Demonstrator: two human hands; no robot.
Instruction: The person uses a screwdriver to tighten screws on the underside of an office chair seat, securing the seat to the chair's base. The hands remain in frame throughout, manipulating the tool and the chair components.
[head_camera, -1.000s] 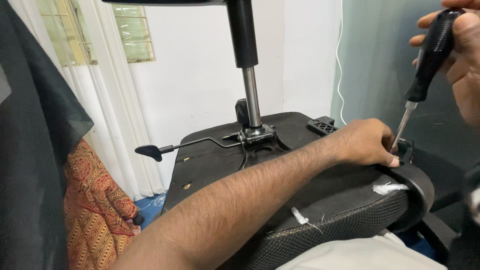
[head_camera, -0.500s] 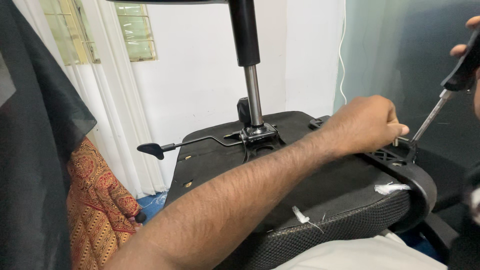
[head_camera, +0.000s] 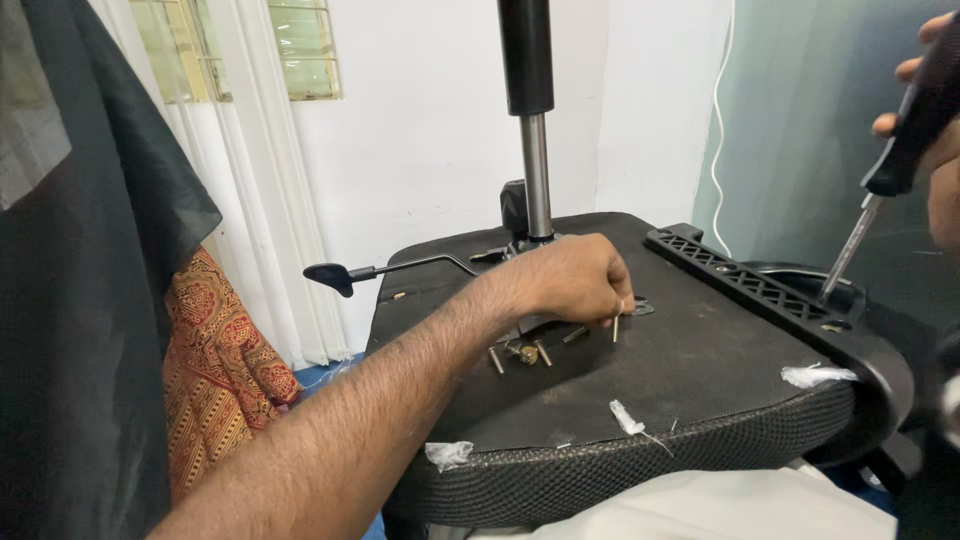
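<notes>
Left hand (head_camera: 570, 280) moved from the black plastic armrest bracket (head_camera: 760, 285) to mid-underside of the upturned black chair seat (head_camera: 690, 370), pinching a brass-coloured bolt (head_camera: 616, 327), right hand (head_camera: 935, 150) gripping black-handled screwdriver (head_camera: 895, 165), tip now at the bracket

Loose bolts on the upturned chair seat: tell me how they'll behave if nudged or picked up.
The loose bolts are slim metal cylinders, so they will probably roll if nudged. The seat underside looks slightly sloped, so they may drift. The left hand pinches one upright; they seem stiff, small and easy to drop.
</notes>
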